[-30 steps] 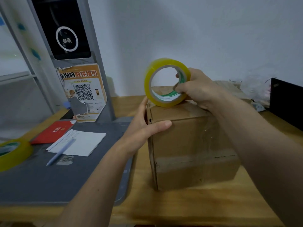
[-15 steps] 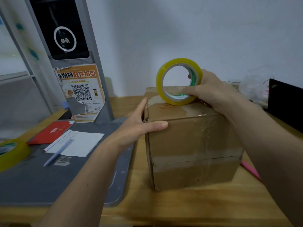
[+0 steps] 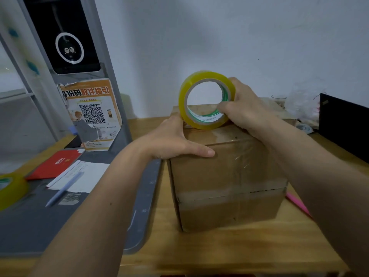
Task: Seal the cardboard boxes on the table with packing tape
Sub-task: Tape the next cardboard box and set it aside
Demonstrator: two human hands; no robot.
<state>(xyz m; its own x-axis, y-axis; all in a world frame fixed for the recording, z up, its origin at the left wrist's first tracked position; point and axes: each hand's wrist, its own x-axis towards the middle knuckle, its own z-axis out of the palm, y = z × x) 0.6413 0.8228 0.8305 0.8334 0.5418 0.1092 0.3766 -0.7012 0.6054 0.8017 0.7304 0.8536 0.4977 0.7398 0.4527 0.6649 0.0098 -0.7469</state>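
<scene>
A brown cardboard box [image 3: 227, 182] stands on the wooden table [image 3: 229, 250], with clear tape shining on its top front edge. My right hand [image 3: 245, 110] grips a yellow roll of packing tape [image 3: 205, 99], standing on edge on the box's top. My left hand [image 3: 175, 139] lies over the box's top left corner, thumb flat along the front edge and fingers straight beside the roll. A second cardboard box [image 3: 279, 108] is partly hidden behind my right arm.
A grey mat [image 3: 30, 226] on the left carries a red booklet [image 3: 56, 163], white paper with a pen [image 3: 63, 188] and another yellow tape roll [image 3: 10, 188]. A grey kiosk with a QR poster [image 3: 91, 112] stands behind. A black object [image 3: 343, 124] is at right; a pink strip [image 3: 297, 202] lies beside the box.
My left hand has slid up from the box's left side onto its top corner. The tape roll stays on the box top in my right hand.
</scene>
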